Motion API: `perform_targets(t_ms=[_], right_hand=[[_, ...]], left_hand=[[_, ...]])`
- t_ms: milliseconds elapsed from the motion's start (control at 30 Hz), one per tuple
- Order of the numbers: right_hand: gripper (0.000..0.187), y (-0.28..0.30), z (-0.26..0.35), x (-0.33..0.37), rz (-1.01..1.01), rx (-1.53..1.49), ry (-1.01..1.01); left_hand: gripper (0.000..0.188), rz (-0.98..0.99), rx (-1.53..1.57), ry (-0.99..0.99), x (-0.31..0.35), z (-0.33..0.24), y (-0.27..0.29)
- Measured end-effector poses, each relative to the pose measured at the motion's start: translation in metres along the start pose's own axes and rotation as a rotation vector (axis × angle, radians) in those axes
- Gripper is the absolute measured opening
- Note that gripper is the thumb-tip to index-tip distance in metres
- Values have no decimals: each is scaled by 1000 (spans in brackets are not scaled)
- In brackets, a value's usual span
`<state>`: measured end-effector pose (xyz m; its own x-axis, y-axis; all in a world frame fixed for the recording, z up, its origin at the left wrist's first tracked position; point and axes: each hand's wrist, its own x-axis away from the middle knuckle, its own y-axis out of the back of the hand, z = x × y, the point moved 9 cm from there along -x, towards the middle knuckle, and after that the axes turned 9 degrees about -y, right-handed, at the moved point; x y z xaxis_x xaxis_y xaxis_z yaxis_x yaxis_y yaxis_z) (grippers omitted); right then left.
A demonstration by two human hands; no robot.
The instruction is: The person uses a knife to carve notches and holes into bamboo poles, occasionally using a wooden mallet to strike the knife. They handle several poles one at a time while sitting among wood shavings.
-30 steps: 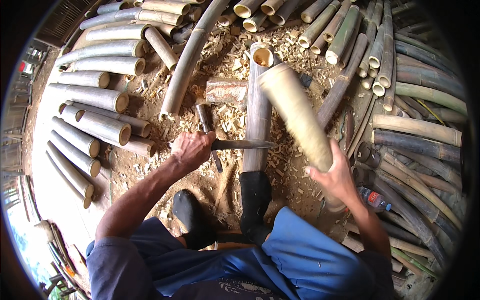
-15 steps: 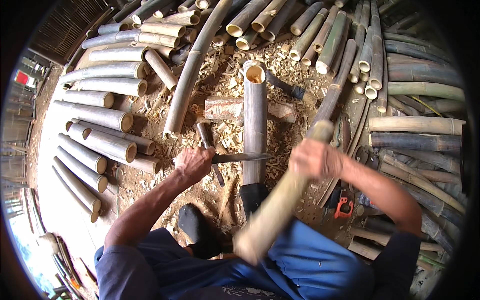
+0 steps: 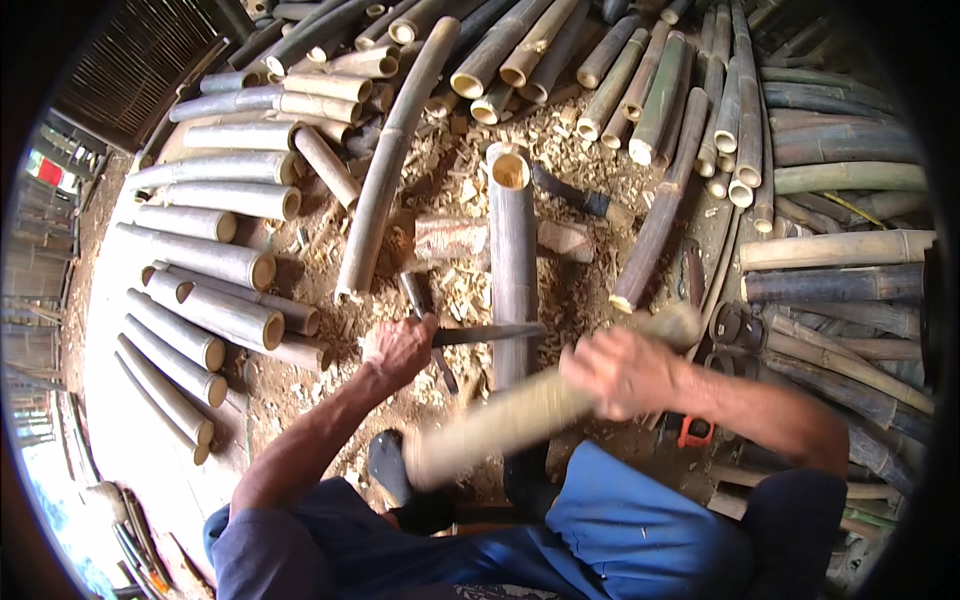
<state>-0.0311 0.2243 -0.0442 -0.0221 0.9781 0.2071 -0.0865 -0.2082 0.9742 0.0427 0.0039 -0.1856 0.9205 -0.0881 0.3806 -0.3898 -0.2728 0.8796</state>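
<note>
My left hand [image 3: 400,347] is closed around the handle of a knife. Its dark blade [image 3: 490,333] points right and lies across the near part of a thick grey bamboo section [image 3: 513,235]. That bamboo runs away from me, its far end resting over a short log [image 3: 450,238], with a pale cut opening facing up. A pale wooden club [image 3: 505,418], smeared by motion, is gripped in my right hand [image 3: 622,372] to the right of the bamboo. The club's thick end slants down to the left, over the bamboo's near end and my feet.
Cut bamboo sections [image 3: 215,245] lie in a row at left, with more bamboo [image 3: 665,100] at the back and stacked at right. Wood chips [image 3: 450,150] cover the ground. A dark-handled tool [image 3: 415,292] lies beyond my left hand; an orange-handled tool [image 3: 695,431] lies at right.
The club has swung, its thick end moving left and slightly up, and my right hand has come lower. My left hand keeps the knife at the bamboo. The whole view has shifted slightly.
</note>
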Motion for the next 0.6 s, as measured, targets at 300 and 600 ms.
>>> perform_targets(t_ms=[300,600], right_hand=[[53,-6,-11,-9,109,11,-73],[39,-18,-20,-14,158,64,-126]], left_hand=[[20,-120,-60,-48,1,12,-4],[11,-96,18,29,-2,4,6]])
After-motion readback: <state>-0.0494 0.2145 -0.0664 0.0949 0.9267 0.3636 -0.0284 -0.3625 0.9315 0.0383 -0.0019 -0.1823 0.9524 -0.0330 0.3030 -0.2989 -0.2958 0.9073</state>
